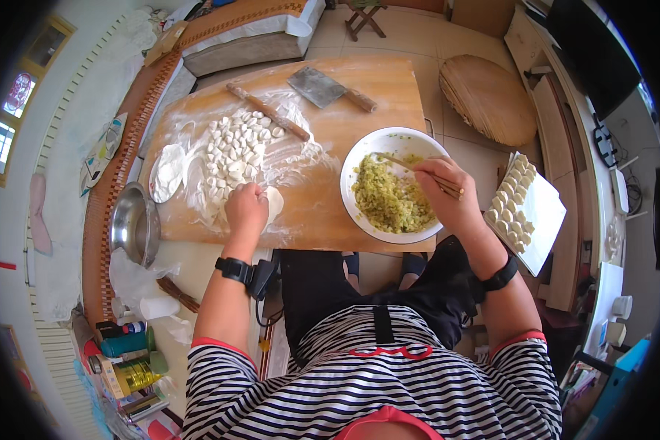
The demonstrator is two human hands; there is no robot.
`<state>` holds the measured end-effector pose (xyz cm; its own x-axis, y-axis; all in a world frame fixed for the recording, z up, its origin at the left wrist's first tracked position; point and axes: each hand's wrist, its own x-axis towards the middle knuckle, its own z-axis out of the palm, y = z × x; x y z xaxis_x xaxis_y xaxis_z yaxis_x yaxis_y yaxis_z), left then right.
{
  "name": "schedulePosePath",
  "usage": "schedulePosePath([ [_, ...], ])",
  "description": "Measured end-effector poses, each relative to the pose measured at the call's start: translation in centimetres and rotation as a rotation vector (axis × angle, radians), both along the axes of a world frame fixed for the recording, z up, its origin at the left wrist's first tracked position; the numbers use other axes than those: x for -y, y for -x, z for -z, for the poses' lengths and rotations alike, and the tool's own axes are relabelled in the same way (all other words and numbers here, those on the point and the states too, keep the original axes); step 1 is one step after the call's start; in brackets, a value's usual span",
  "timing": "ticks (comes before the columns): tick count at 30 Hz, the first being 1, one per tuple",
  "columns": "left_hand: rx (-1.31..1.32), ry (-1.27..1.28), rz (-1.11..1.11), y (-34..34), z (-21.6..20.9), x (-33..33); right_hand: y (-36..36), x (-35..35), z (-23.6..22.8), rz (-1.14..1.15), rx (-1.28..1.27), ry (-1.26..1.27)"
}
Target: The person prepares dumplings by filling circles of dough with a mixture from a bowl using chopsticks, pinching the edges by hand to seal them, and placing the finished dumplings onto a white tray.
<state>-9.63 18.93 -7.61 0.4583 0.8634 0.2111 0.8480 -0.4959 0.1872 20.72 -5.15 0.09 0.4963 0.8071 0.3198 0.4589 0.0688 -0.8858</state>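
Left hand [247, 208]: fingers curled, at edge of dough round [275, 204]; cannot tell whether pinched. Right hand [449, 192]: closed around chopsticks [397, 160], tips left of grip, over white bowl [349, 183] with green filling [389, 202]. Dough pieces [235, 149]: just beyond left grip. Rolling pin [268, 111]: beyond pieces. Cleaver [317, 88]: farthest, between both grips.

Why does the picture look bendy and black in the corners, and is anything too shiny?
Head view: the wide fisheye bends straight edges, like the wooden board's; head view: the corners darken outside the lens's round picture; head view: the window at far left looks bright white, and the metal basin gleams.
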Motion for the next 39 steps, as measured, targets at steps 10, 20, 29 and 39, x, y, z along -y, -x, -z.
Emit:
schedulePosePath([
  [10, 1.513, 0.928, -0.076, 0.9, -1.5, 5.8, -0.4, 4.4, -2.2, -0.347, 0.035, 0.084],
  [20, 1.881, 1.61, -0.07, -3.9, -3.1, 11.1, 0.4, 0.7, 1.0, -0.079, -0.055, 0.045],
  [29, 1.855, 1.7, -0.155, -4.4, -2.2, 13.8, -0.8, 5.4, -2.8, -0.316, -0.075, 0.2],
  [39, 1.694, 1.572, -0.499, -8.6, -1.1, 17.9, 4.3, 8.3, -0.7, -0.039, -0.057, 0.084],
])
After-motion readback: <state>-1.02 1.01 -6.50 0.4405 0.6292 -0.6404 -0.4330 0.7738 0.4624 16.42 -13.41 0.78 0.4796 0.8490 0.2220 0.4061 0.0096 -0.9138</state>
